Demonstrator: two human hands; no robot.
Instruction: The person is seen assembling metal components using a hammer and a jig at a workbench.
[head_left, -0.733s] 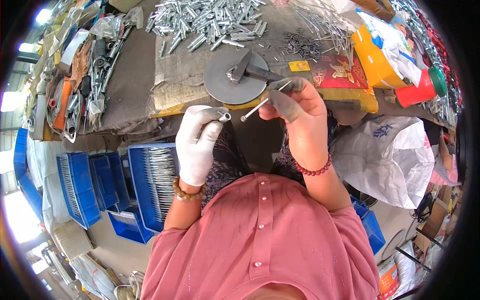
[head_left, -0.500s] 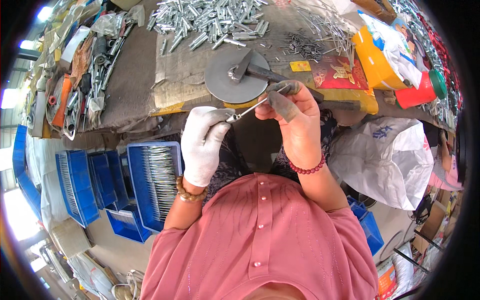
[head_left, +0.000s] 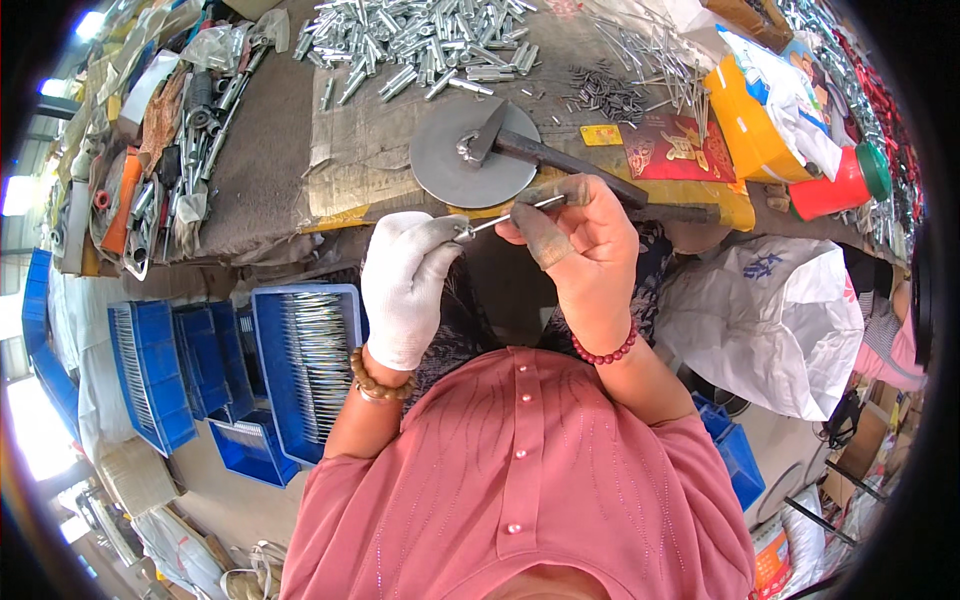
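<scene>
My left hand [head_left: 402, 290], in a white glove, is closed on a small metal sleeve [head_left: 464, 234], of which only the end shows past the fingertips. My right hand [head_left: 592, 255], with dark covers on the thumb and a finger, pinches a thin metal rod [head_left: 488, 223]. The rod's left end meets the sleeve; whether it sits inside cannot be made out. Both hands are in front of the bench's near edge. Just beyond them lies a round grey metal plate [head_left: 440, 165], and a hammer [head_left: 560, 153] rests across it.
Metal sleeves [head_left: 420, 40] are heaped at the back, beside small dark pins [head_left: 610, 95] and loose rods [head_left: 665, 55]. Hand tools [head_left: 200, 120] crowd the left. Blue bins [head_left: 268, 375] of rods stand lower left. A red jar [head_left: 832, 185] and white sack [head_left: 770, 320] are at right.
My right hand has moved slightly left and down, closer to my left hand. Less of the rod shows between the hands, and it lies flatter. My left hand has barely moved.
</scene>
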